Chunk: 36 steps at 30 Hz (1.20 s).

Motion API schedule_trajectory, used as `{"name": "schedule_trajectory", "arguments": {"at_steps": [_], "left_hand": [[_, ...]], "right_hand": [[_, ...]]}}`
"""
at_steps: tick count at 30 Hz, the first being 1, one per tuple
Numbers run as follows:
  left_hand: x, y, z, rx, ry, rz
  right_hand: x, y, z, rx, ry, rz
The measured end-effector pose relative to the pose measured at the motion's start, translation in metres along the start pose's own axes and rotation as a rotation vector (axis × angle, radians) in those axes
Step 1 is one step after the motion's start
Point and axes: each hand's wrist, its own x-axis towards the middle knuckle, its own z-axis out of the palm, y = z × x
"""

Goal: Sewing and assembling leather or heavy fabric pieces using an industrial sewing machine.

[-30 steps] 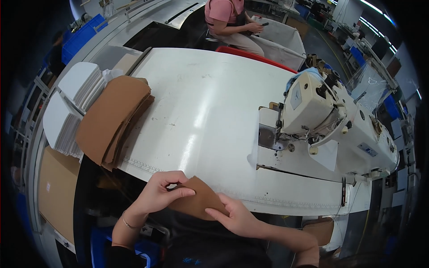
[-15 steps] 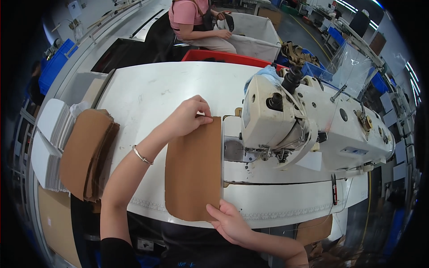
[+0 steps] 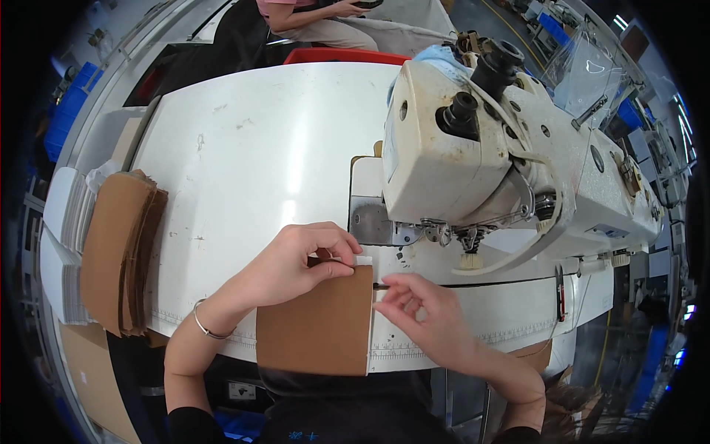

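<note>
A brown fabric-like panel lies at the table's front edge, a white layer showing along its right side and top corner. My left hand pinches the panel's far edge between thumb and fingers. Just right of the panel, my right hand hovers with curled fingers, thumb and index apart, and nothing visible between them. Beyond both hands stands a white industrial sewing machine, its metal needle plate past the panel's far edge.
At the left, a stack of brown panels sits beside a stack of white sheets. Red-handled snips lie at the right on the white table. Across the table, a person sits behind a red bin.
The panel has come nearer to me, away from the machine. My left hand moved with it, while my right hand left the near corner and rose beside the right edge. The view shifted closer.
</note>
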Motion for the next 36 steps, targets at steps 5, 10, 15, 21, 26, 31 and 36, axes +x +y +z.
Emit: {"name": "schedule_trajectory", "arguments": {"at_steps": [5, 10, 15, 21, 26, 31, 36], "left_hand": [[-0.002, -0.004, 0.003, -0.112, -0.005, -0.093], [-0.002, 0.004, 0.001, -0.199, -0.046, -0.214], [-0.003, 0.004, 0.001, -0.246, -0.055, -0.205], [-0.004, 0.005, 0.002, -0.275, -0.057, -0.216], [-0.004, 0.01, 0.003, -0.272, -0.047, -0.196], [-0.004, 0.005, 0.007, -0.26, -0.057, -0.179], [-0.004, 0.006, 0.009, -0.241, -0.074, -0.183]], "right_hand": [[0.019, 0.009, 0.011, 0.338, -0.053, 0.148], [0.022, 0.006, 0.011, 0.341, -0.077, 0.155], [0.023, 0.005, 0.01, 0.401, -0.078, 0.175], [0.021, 0.005, 0.01, 0.388, -0.06, 0.138], [0.022, 0.004, 0.01, 0.441, -0.067, 0.157], [0.021, 0.005, 0.01, 0.512, -0.085, 0.178], [0.016, 0.003, 0.002, 0.305, -0.154, 0.14]]}}
